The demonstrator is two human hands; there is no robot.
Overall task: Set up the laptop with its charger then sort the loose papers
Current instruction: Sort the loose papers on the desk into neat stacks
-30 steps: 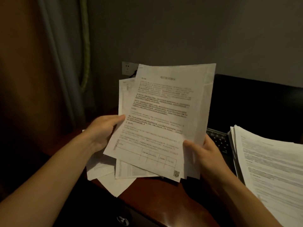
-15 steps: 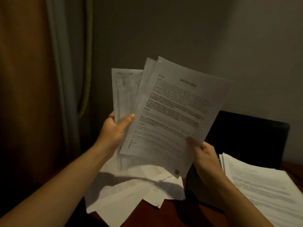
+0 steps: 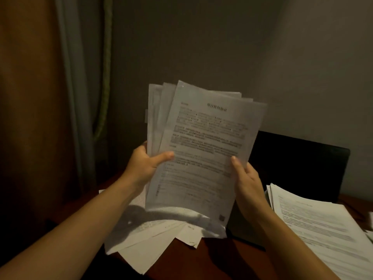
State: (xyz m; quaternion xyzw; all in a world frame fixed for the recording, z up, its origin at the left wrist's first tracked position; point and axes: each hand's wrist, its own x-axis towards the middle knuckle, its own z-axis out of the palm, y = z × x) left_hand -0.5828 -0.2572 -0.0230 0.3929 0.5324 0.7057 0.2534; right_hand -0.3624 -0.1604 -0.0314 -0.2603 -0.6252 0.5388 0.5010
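Nearest, on the wooden desk (image 3: 212,257), loose papers (image 3: 153,235) are spread in an untidy fan, and a squared pile of printed sheets (image 3: 314,225) is laid to the right. Above the loose papers a sheaf of printed pages (image 3: 205,148) is held upright and clear of the desk. Its left edge is gripped at mid-height by the left hand (image 3: 145,164), with the thumb laid across the front. Its right edge is pinched lower down by the right hand (image 3: 247,178). Most of the sheaf stands above both grips, and its upper corners are fanned out to the left.

The squaring is probably best done with both grips slackened and the bottom edge tapped on the desk, so that the offset sheets can slide level. Behind, the open laptop (image 3: 298,164) is seen, its screen dark. No charger can be made out.
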